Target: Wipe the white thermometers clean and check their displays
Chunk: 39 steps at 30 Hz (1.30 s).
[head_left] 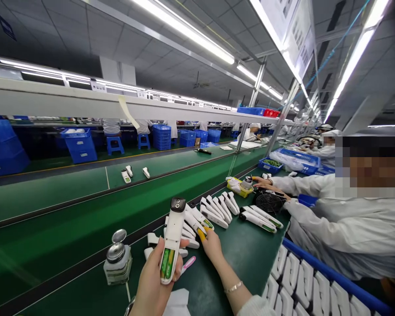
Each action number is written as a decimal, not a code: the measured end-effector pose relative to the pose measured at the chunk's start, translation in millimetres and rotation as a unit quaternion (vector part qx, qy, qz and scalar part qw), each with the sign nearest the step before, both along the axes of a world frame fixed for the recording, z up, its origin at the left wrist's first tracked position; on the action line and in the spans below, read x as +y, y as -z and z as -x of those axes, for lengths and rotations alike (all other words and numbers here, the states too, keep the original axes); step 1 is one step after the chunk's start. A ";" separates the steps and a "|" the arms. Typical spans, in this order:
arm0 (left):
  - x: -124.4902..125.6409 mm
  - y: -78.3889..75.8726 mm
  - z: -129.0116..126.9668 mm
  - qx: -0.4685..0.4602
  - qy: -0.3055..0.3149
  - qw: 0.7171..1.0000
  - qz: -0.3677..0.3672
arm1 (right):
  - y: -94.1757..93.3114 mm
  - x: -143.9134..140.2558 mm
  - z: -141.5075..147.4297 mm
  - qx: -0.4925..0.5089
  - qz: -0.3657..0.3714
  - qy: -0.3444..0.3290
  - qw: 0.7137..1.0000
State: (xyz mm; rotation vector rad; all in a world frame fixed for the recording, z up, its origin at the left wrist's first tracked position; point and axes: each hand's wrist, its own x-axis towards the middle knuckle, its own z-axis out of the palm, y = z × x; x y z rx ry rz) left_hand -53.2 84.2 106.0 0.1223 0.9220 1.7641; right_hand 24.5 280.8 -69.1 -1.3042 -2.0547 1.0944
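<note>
Left hand is clamped round a white handheld unit, held upright with the dark round head at top and the battery bay facing the camera. Bay is open, two green cells seated, no cover on it. So batteries look in, closing looks left to do – my read only.

Right hand reaches forward, wrist low, fingers closed on a yellow-tipped piece at the near edge of the row of units. Can't tell if that piece is a tool or part of a unit. Thin bracelet on that wrist.

The row lies fanned on the green worktop, just beyond both hands; more white parts sit in a tray at near right. Pink pen-like item lies right of the held unit. Metal-capped dispenser bottle stands to the left, near the belt edge.

Far right, a co-worker in white has a hand by a yellow tray and a small black fan. Three loose units sit on the far belt.
</note>
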 end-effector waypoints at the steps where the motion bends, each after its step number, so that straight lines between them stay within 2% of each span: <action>1: 0.0 1.9 0.4 0.007 0.001 1.000 -0.004 | -1.9 -1.6 -2.6 0.023 0.020 0.002 1.000; 6: -1.2 5.0 -1.4 0.026 0.004 0.999 -0.027 | -19.1 -18.8 -14.7 0.191 0.099 -0.009 0.976; 11: -2.7 3.2 -4.2 0.027 -0.004 0.999 -0.029 | -48.7 -64.6 -27.5 0.359 0.123 -0.005 0.925; 15: -2.0 -0.9 -4.5 0.024 -0.009 0.999 -0.025 | -76.0 -105.6 -33.9 0.424 0.145 -0.051 0.892; 19: -3.0 -3.5 -6.3 0.027 0.001 0.999 -0.023 | -95.8 -127.9 -37.8 0.461 0.163 -0.083 0.869; 26: -5.3 -2.5 -13.2 0.030 0.004 0.999 -0.031 | -110.7 -137.1 -45.9 0.502 0.185 -0.104 0.838; 35: -4.5 -4.1 -14.3 0.020 -0.011 0.999 -0.038 | -110.3 -136.4 -44.6 0.552 0.225 -0.073 0.800; 39: -3.8 -3.6 -14.9 0.016 -0.008 0.999 -0.035 | -116.6 -138.1 -46.1 0.577 0.234 -0.064 0.780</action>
